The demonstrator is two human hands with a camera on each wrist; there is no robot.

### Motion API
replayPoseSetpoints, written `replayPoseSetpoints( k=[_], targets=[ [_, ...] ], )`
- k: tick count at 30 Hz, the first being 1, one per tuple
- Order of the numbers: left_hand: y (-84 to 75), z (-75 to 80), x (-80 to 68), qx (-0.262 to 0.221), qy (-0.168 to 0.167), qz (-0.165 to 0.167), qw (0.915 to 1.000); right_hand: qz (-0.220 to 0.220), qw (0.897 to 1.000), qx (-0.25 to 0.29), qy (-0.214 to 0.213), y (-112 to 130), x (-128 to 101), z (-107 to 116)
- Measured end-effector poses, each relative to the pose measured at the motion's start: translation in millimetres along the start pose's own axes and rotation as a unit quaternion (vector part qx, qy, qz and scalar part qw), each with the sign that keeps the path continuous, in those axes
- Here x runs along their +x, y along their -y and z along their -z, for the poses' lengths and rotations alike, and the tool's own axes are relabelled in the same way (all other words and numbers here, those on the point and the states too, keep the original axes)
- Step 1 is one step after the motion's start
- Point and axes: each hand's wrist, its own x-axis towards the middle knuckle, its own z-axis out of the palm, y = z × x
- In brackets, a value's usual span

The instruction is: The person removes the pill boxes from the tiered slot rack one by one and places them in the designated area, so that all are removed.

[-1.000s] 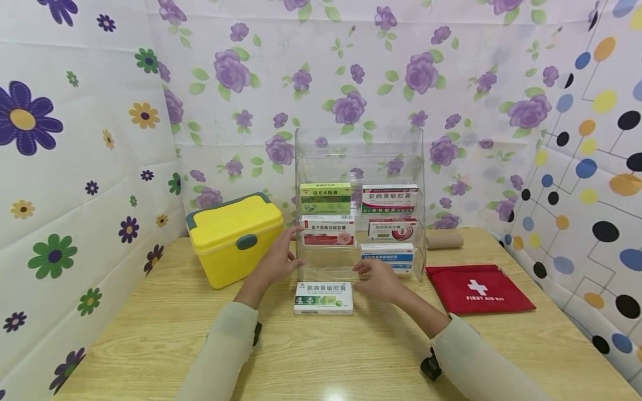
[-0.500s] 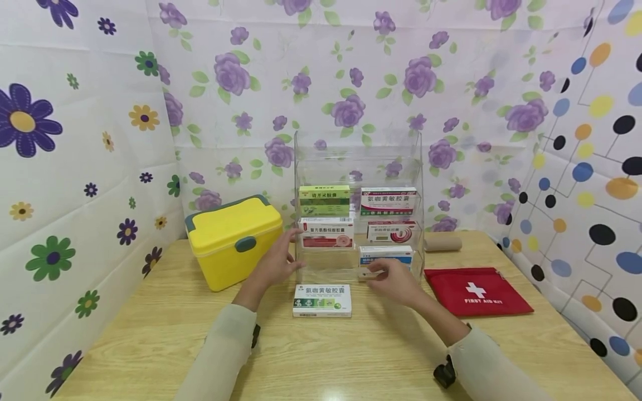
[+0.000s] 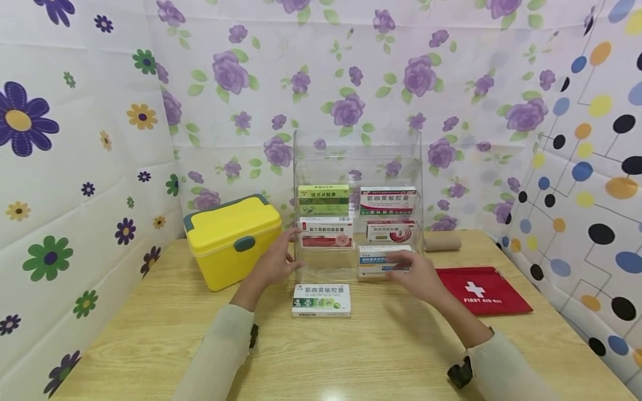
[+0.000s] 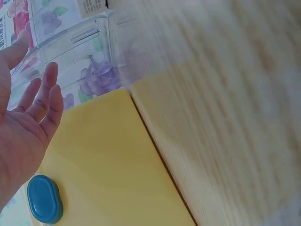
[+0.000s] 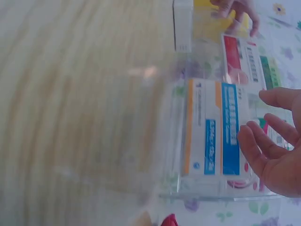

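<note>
Fingers of the left hand [image 3: 273, 266] are straight and slightly spread beside the left wall of the clear rack [image 3: 321, 156]; whether they touch the wall we cannot tell. Fingers of the right hand [image 3: 418, 274] are loosely extended and apart, held just in front of the blue and white box [image 3: 381, 260], pinching nothing.

We locate this box in the bottom tier of the rack, on its right side. In the right wrist view it [image 5: 211, 128] is a flat rectangular carton, white, with an orange stripe along one edge and blue panels. Its print is too blurred to read.

We see the rack as transparent hard plastic with stepped tiers. The upper tiers hold a green box [image 3: 324, 200], a red and white box [image 3: 326, 231], a white box with a red band [image 3: 388, 200] and a white box with a red swirl [image 3: 393, 230]. All carry Chinese characters that we cannot read reliably.

A white and green box [image 3: 321, 299] lies flat on the wooden table [image 3: 351, 356] just in front of the rack, between the hands. We read "FIRST AID KIT" and a white cross on the red fabric pouch [image 3: 489, 295] at the right. A glossy yellow case [image 3: 232, 238] with a teal latch stands left of the rack.
</note>
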Motion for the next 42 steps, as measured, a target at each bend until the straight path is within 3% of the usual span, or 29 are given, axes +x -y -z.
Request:
replayPoseSetpoints(
  k=[11, 21, 28, 42],
  targets=[
    [1.1, 1.6, -0.5, 0.005, -0.007, -0.025, 0.9997, 0.002, 0.998, -0.019, -0.064, -17.0, 4.2, 25.3],
    [-2.8, 1.8, -0.6, 0.014, -0.005, -0.013, 0.9998, -0.021, 0.996, -0.038, -0.077, -27.9, 11.1, 30.9],
    [-2.4, 2.6, 0.3, 0.017, -0.004, -0.015, 0.9997, 0.026, 0.994, -0.07, -0.074, -34.1, 18.4, 29.9],
    [-0.5, 1.2, 3.0, 0.002, -0.006, -0.015, 0.9999, 0.059, 0.99, -0.099, -0.085, -41.8, 27.4, 22.7]
  ],
)
